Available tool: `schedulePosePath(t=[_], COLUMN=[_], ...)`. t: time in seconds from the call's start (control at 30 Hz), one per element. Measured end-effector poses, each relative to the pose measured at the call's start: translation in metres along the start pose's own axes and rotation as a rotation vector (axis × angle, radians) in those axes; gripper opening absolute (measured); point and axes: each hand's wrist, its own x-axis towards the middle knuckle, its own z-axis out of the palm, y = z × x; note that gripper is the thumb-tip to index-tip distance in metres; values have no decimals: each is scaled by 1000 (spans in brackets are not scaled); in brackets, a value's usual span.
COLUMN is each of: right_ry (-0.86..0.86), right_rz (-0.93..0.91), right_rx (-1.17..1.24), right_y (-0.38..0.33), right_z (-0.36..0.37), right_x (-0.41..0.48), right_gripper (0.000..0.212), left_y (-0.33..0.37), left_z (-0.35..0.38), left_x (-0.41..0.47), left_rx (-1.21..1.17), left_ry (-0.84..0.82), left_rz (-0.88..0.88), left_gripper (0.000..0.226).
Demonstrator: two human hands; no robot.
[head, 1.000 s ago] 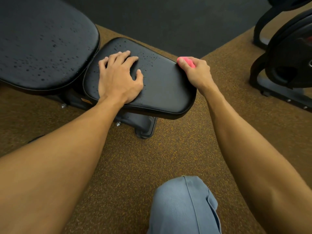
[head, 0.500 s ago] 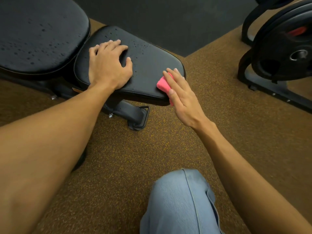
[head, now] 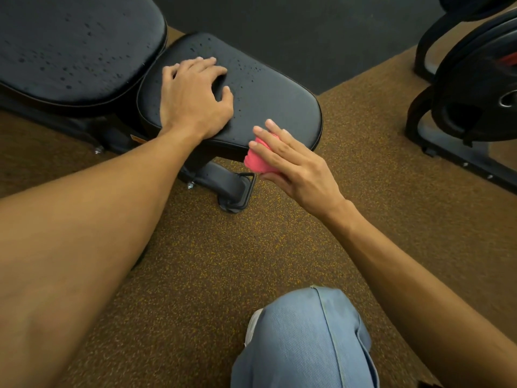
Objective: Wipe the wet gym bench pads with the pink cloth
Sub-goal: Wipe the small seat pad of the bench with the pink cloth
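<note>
The black seat pad (head: pixel 274 96) of the gym bench lies in the upper middle, with water drops on its far part. My left hand (head: pixel 193 99) rests on its left half, fingers spread and slightly bent. A bunched pink cloth (head: pixel 258 161) is held by my right hand (head: pixel 296 163) against the pad's near front edge, fingers laid over it. The larger back pad (head: pixel 72 46) at the upper left is speckled with drops.
The bench's metal foot (head: pixel 235 189) stands on the brown speckled floor below the seat pad. A rack with black weight plates (head: pixel 475 88) fills the right edge. My knee in blue trousers (head: pixel 305 340) is at the bottom. Dark matting lies beyond the bench.
My right hand carried the pink cloth from the seat pad's far right corner around to its near front edge, then leftwards along it. The left hand stayed on the pad.
</note>
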Motion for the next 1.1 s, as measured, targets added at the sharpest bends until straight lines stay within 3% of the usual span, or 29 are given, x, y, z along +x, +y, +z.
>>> schedulePosePath(t=[0.23, 0.47, 0.8, 1.1], right_ry=[-52, 43, 148, 182], right_rz=[123, -44, 67, -107], right_rx=[6, -30, 8, -88], right_y=[15, 2, 7, -13], right_z=[-18, 9, 11, 36], right_x=[-31, -4, -29, 14], right_gripper=[62, 53, 56, 45], left_y=[-1, -4, -12, -19], left_z=[-1, 0, -8, -5], left_x=[0, 0, -1, 4], left_rx=[-10, -68, -191, -246], left_ry=[-10, -10, -66, -103], left_rz=[9, 2, 22, 36], left_gripper=[54, 51, 49, 48])
